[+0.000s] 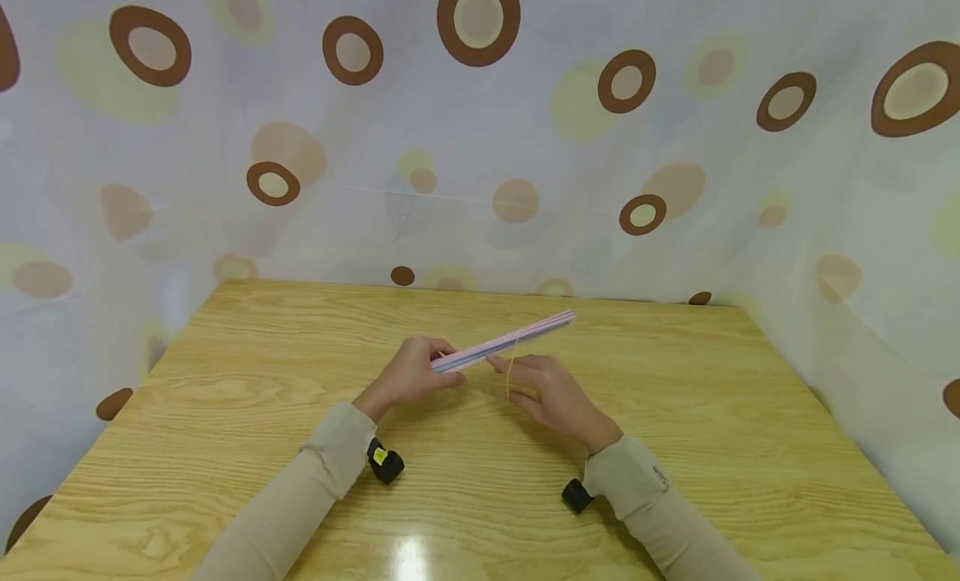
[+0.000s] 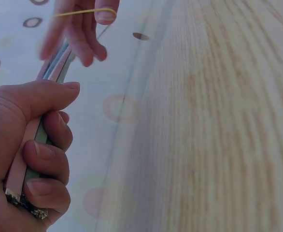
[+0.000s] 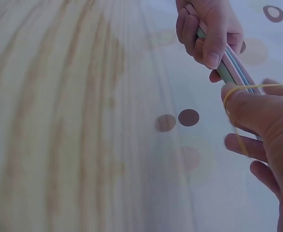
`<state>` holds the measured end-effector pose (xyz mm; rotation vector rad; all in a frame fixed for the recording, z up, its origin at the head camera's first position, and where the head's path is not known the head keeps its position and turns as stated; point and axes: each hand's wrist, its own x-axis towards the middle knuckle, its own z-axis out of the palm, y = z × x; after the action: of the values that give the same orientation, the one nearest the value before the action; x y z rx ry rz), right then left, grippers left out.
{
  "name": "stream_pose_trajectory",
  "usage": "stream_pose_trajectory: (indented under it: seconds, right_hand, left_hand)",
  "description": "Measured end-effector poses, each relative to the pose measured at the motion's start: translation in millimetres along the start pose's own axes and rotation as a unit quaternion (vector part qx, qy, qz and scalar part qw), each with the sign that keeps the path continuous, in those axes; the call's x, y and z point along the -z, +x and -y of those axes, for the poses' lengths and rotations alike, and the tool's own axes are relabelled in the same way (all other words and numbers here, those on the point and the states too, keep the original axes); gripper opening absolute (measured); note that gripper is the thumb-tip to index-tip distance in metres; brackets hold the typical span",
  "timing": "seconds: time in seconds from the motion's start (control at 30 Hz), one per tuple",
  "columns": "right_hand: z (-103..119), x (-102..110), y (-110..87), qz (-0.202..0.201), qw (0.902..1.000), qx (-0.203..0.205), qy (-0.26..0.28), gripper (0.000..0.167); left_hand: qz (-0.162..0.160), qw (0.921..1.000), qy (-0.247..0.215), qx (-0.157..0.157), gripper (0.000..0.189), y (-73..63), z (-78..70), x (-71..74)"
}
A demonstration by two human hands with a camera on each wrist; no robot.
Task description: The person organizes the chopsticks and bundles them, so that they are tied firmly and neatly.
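My left hand grips the near end of a bundle of long thin strips in pink, green and blue. The bundle slants up to the right above the table. In the left wrist view, the fingers curl round it and jagged silvery ends poke out below the palm. A yellow rubber band is stretched over the spread thumb and fingers of my right hand, beside the bundle's middle. Those fingers look extended and slightly blurred. Whether the band encircles the strips I cannot tell.
Beneath both hands lies a wood-grain table. A pale curtain with brown and beige circles surrounds its back and sides. Small black cameras sit at both wrists.
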<state>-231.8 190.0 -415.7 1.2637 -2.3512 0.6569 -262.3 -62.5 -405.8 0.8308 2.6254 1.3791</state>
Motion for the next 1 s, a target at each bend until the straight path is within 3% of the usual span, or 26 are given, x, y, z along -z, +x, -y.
stream_pose_trajectory:
  seconds: [0.13,0.27,0.43,0.57,0.67,0.77,0.93,1.0]
  right_hand:
    - [1.8,-0.1,-1.0,-0.012,0.9997,-0.016,0.011,0.097]
    - [2.4,-1.0,-1.4,-0.022,0.9955,-0.054,0.074,0.118]
    - [9.5,4.4,2.4,-0.099,0.9762,-0.106,0.161,0.130]
    - [13.8,9.2,4.9,-0.143,0.9365,-0.174,0.268,0.111]
    - [8.1,5.5,1.6,-0.170,0.8848,-0.219,0.374,0.090]
    - [4.7,5.5,-0.4,-0.185,0.8444,-0.246,0.438,0.069]
    - [-0.9,12.9,-0.6,-0.186,0.8139,-0.299,0.462,0.049]
    - [-4.2,16.8,-1.4,-0.194,0.7877,-0.319,0.490,0.040]
  left_hand:
    - [-0.008,0.9998,-0.019,0.005,0.026,-1.0,1.0,-0.1]
    - [-0.013,0.9993,-0.034,0.010,0.028,-1.7,1.2,-1.0]
    - [-0.036,0.9986,-0.037,0.012,0.025,0.9,-0.4,-3.0]
    - [-0.052,0.9981,-0.035,0.005,0.024,2.2,-1.1,-5.5]
    - [-0.057,0.9977,-0.035,0.007,0.024,-0.7,-1.3,-7.9]
    - [-0.060,0.9978,-0.029,0.003,0.023,-4.0,-2.5,-9.5]
    - [-0.055,0.9980,-0.017,-0.026,0.022,-6.9,-6.9,-8.7]
    - [-0.051,0.9980,-0.013,-0.035,0.022,-6.9,-7.9,-9.0]
